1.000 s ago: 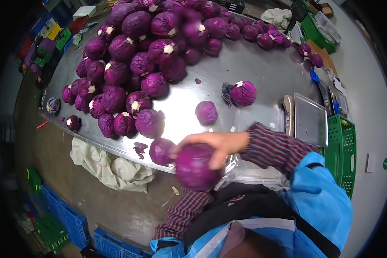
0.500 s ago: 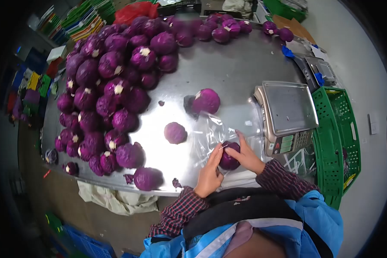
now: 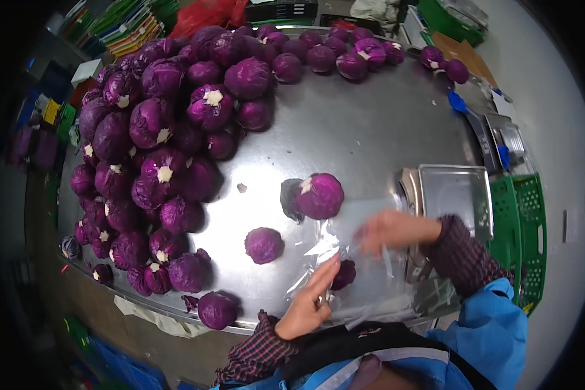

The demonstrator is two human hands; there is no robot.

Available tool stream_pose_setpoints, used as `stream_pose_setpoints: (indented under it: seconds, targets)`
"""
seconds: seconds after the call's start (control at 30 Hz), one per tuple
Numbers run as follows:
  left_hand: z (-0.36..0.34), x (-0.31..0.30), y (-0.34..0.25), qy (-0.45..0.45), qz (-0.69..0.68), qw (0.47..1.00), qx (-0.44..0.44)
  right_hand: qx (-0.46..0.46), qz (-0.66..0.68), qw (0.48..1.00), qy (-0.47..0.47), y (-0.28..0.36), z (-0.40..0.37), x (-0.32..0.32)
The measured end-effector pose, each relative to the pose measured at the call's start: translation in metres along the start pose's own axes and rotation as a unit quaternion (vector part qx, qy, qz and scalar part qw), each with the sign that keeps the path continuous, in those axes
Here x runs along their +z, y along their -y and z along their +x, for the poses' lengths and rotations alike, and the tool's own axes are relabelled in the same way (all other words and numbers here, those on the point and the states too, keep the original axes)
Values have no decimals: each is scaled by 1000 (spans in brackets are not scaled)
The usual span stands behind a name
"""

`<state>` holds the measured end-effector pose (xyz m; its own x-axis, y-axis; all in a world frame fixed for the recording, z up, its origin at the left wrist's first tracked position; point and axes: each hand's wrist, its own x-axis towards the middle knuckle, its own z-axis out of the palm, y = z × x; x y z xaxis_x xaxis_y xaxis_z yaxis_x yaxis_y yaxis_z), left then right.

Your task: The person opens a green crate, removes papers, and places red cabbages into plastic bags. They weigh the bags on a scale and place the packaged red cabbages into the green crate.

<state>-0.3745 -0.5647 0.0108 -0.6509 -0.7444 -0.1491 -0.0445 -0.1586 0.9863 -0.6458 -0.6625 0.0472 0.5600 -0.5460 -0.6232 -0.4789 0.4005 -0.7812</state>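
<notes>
My left hand [image 3: 310,305] has its longer fingers stretched out over clear plastic film [image 3: 318,260], beside a small red cabbage [image 3: 344,275] partly hidden by the fingers and film. Whether it grips the film does not show. My right hand [image 3: 396,232] is raised over the film to the right of that cabbage, its fingers smeared by motion. Two loose cabbages are close by: a large red cabbage [image 3: 322,195] with a dark loose leaf at its left, and a smaller paler red cabbage [image 3: 264,245] left of the film.
A big heap of red cabbages [image 3: 156,123] covers the metal table's [image 3: 344,123] left side, with more along the back edge. On the right are a weighing scale [image 3: 455,198], a second scale [image 3: 500,140] and green crates [image 3: 533,227]. One cabbage [image 3: 217,310] lies near the front edge.
My right hand has left the small cabbage, moving up and to the right. My left hand stays beside the cabbage. The whole view has shifted, so the table appears lower.
</notes>
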Motion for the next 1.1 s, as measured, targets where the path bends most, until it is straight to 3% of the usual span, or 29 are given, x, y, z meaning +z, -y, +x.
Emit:
stream_pose_setpoints:
  seconds: [0.03,0.07,0.1,0.13,0.23,0.33,0.4,0.47,0.6,0.7,0.73,0.77,0.8,0.83,0.9,1.0,1.03,1.07,1.1]
  targets:
    - [1,0,-1,3,-26,999,-22,-14,-37,995,-92,11,20,-34]
    - [5,-2,2,11,-49,998,-41,-183,-145,945,-231,-1,57,-73]
    - [10,-6,12,16,34,998,46,-204,-329,855,-345,7,85,-112]
    - [13,-9,9,26,0,1000,5,-196,-410,782,-428,1,124,-156]
    - [22,-20,17,35,-85,995,-48,-167,-492,664,-538,28,215,-246]
    - [31,-30,31,35,-76,995,-60,-121,-566,591,-561,38,292,-310]
    - [30,-31,47,24,-58,995,-79,-86,-611,569,-544,39,323,-332]
    - [33,-34,52,-23,19,997,-66,-33,-568,624,-535,32,337,-339]
    - [43,-31,44,-102,-17,992,-79,-74,-545,607,-573,19,326,-328]
    - [33,-34,52,-23,-87,994,-66,-244,-440,637,-584,7,298,-293]
    - [30,-31,50,-23,-87,994,-64,-278,-323,693,-581,5,282,-275]
    - [32,-31,43,-26,-91,993,-74,-293,-44,811,-504,6,266,-256]
    - [33,-29,36,-25,-97,991,-86,-276,241,849,-380,5,246,-234]
    - [34,-27,36,-32,36,998,-27,-270,242,850,-382,5,217,-209]
    - [35,-20,20,-37,11,998,-56,-260,473,828,-151,12,149,-156]
    - [30,-6,14,-56,21,998,-34,-268,486,832,-22,-5,57,-86]
    - [30,-1,15,-60,80,995,-3,-211,467,859,-15,-18,29,-59]
    - [28,5,6,-63,-92,990,-89,-160,439,884,-5,-25,8,-36]
    - [26,11,3,-71,-100,988,-93,-159,442,883,-2,-29,-7,-11]
